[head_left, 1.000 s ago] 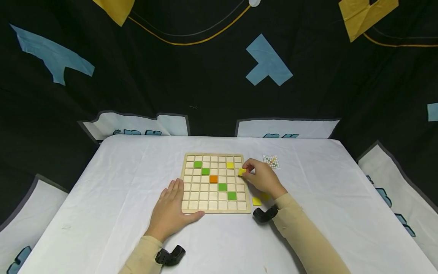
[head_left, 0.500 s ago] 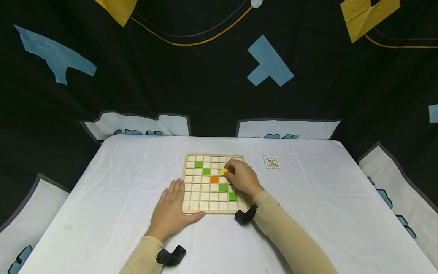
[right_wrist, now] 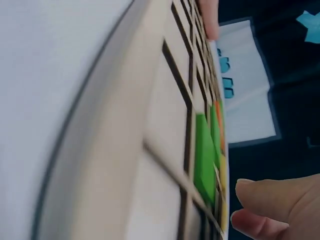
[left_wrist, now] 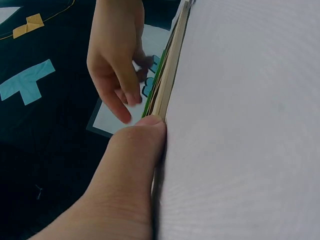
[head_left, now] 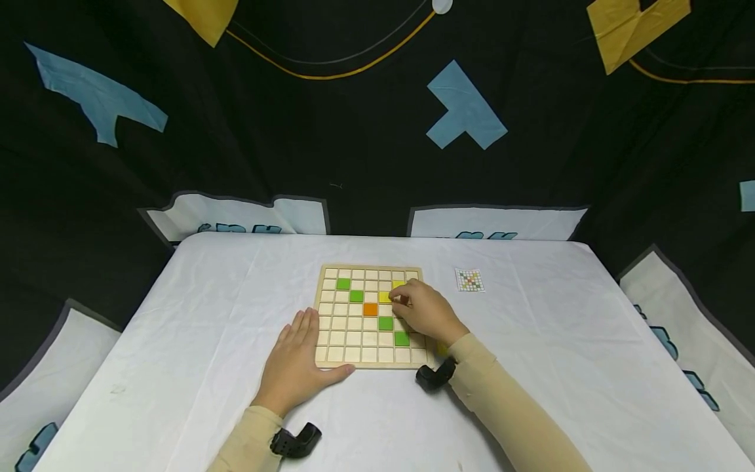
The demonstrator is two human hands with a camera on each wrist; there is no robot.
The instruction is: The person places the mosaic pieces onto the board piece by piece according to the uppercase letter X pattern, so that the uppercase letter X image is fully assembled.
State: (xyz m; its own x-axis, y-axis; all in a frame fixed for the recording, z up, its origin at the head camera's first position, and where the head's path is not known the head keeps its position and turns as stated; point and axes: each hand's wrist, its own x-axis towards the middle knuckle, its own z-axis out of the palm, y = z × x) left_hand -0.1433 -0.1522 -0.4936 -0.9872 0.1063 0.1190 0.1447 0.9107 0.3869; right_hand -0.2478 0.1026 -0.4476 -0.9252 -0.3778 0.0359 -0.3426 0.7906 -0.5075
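A wooden grid board lies on the white table. My left hand rests with straight fingers along its left side; in the left wrist view the thumb touches the board's edge. My right hand hovers over the board's right part, loosely bent, with nothing seen between its fingers. Just left of those fingertips a yellow tile sits in a cell. Another yellow tile lies behind it, partly covered by the hand. Several green tiles and one orange tile form a diagonal.
A small printed card with a coloured grid lies right of the board. Loose yellow shows beside the board, mostly hidden by the right wrist. A black curtain hangs behind the table.
My right hand has brought a yellow tile leftward from the board's right edge into a cell and let it go. It has since drawn slightly right. My left hand stays put.
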